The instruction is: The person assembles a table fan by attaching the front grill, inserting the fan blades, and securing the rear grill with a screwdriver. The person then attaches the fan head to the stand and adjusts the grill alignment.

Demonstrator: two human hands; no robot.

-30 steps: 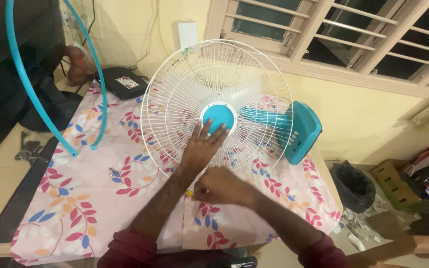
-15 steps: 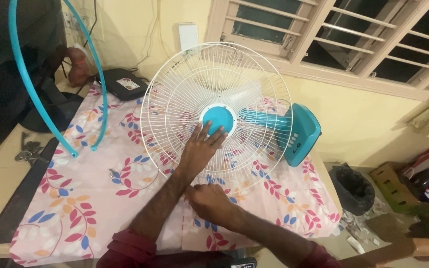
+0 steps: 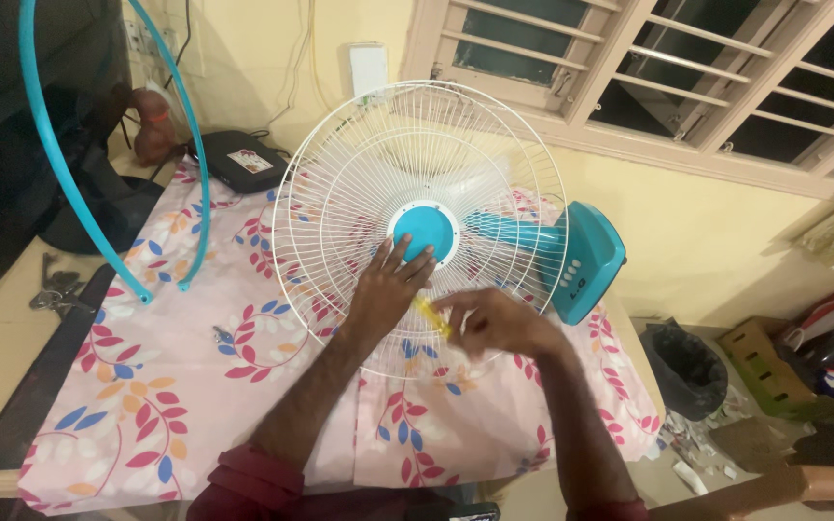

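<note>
A table fan lies on its back on the flowered cloth [image 3: 147,405], its white wire grille [image 3: 340,193] facing up with a teal round hub [image 3: 424,232] in the middle. My left hand [image 3: 388,287] rests flat on the grille just below the hub, fingers spread. My right hand [image 3: 494,323] hovers over the grille's lower right part and holds a small yellow-handled tool [image 3: 430,315], likely a screwdriver. The fan's teal base [image 3: 586,259] stands on edge at the right.
A teal plastic rim ring [image 3: 60,164] stands at the left, held by another person's hand [image 3: 152,125]. A black box [image 3: 238,159] lies at the back, keys [image 3: 55,292] and a dark strip [image 3: 41,371] at the left edge. A bin [image 3: 687,362] and clutter sit on the floor, right.
My right hand has lifted from the cloth near the front edge and moved up and right over the grille, now with the yellow tool in it. My left hand stayed on the grille.
</note>
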